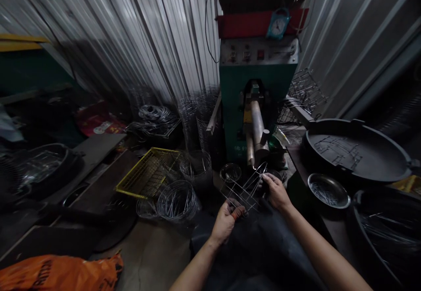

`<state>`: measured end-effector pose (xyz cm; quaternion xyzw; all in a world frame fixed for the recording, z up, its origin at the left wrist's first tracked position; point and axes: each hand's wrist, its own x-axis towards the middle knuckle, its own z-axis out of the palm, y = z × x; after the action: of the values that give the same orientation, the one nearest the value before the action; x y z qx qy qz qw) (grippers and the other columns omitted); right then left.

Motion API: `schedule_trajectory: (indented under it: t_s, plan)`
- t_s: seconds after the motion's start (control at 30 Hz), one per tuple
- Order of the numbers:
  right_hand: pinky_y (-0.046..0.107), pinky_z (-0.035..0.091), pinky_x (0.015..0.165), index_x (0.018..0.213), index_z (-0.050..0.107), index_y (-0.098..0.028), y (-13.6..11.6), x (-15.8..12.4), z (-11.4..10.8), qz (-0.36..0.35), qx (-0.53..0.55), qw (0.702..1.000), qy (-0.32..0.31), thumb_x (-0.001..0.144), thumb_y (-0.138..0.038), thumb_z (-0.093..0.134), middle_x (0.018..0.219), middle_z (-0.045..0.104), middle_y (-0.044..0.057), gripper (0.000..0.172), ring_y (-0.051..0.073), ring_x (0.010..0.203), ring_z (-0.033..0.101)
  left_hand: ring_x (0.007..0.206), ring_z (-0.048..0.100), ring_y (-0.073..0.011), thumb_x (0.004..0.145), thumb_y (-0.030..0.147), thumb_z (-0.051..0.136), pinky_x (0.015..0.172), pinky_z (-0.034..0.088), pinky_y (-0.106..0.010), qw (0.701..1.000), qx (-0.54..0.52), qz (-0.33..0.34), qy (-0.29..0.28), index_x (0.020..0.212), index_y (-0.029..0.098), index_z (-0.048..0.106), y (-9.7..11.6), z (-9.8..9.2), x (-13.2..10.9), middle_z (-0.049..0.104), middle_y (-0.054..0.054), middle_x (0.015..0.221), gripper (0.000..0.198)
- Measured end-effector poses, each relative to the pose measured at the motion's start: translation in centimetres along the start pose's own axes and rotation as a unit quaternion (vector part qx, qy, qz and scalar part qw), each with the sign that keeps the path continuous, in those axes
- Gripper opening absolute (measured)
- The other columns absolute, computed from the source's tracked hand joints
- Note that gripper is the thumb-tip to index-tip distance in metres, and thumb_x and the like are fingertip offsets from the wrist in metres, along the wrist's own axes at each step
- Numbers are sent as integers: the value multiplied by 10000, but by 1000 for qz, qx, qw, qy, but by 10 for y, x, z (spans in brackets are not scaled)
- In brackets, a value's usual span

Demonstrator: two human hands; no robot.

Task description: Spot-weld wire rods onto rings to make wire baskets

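A small wire rack [245,194] of crossed metal rods is held between my two hands, just in front of the spot welder's metal arms [259,128]. My left hand [228,216] grips the rack's near left side, with something orange around one finger. My right hand [274,189] pinches its upper right side, close to the lower tip of the welder. Whether the rack touches the electrode is too dark to tell. Behind it, on the left, sits a small round dish [230,172].
The green welding machine [226,106] carries a blue clock [278,24]. On the right stand a large black pan [384,150] with wire pieces and a metal bowl [329,191] of short rods. Wire coils [179,201], a yellow basket [141,194] and an orange sack [62,273] lie left.
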<state>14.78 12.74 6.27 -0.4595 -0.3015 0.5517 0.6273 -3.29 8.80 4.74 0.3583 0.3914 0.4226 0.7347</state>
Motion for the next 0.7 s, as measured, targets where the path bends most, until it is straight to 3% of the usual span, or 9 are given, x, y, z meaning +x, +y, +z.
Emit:
schedule_trajectory:
  t_s: [0.7]
  plan:
    - [211, 407, 459, 662, 546, -160, -4, 15, -4, 30, 29, 999, -11, 612, -322, 688, 537, 511, -37, 220, 74, 471, 471, 578, 585, -138, 602, 361, 688, 564, 424, -238, 1000, 1, -6, 13, 732, 162, 441, 12, 7, 3, 597, 3, 590, 343]
